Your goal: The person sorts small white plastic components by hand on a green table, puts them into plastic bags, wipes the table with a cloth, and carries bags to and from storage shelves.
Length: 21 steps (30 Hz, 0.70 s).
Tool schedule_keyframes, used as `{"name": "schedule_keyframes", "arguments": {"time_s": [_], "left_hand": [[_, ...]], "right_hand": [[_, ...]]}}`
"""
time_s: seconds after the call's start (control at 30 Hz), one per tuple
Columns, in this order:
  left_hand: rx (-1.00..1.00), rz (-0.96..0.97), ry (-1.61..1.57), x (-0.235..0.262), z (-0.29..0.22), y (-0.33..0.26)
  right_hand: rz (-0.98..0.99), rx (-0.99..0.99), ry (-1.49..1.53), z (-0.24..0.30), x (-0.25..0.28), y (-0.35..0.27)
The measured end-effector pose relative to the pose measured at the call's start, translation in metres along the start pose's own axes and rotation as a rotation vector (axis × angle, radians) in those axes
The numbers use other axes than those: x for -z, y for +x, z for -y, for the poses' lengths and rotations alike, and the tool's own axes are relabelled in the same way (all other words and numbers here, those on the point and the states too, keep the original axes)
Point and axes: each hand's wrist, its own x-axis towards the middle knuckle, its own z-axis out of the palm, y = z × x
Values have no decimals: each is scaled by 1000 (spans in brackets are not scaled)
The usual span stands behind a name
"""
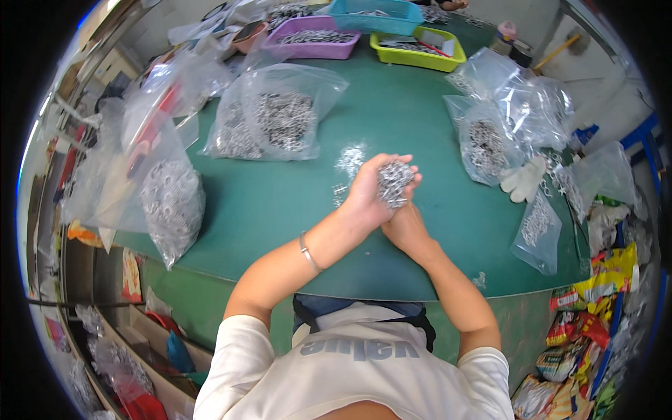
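Note:
My left hand is cupped round a heap of small silvery metal parts, held above the green table. Pressed against it from below and to the right is my right hand, closed in the same cupped grip; its fingers are partly hidden. The exact shape of the single parts is too small to tell. On the table just left of the hands lie a scatter of tiny bright pieces and a few small metal parts.
Clear bags of metal parts stand at the back left, at the left edge and on the right. Purple, blue and yellow-green trays line the back. A white glove lies beside a small bag.

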Motion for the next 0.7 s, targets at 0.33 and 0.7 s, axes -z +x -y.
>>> {"name": "schedule_keyframes", "arguments": {"time_s": [0.33,0.7], "left_hand": [[-276,-57,143,-83,73,165],[-289,141,826,-94,71,164]], "right_hand": [[-21,-5,103,-6,-15,-11],[-41,-48,67,-5,4,6]]}}
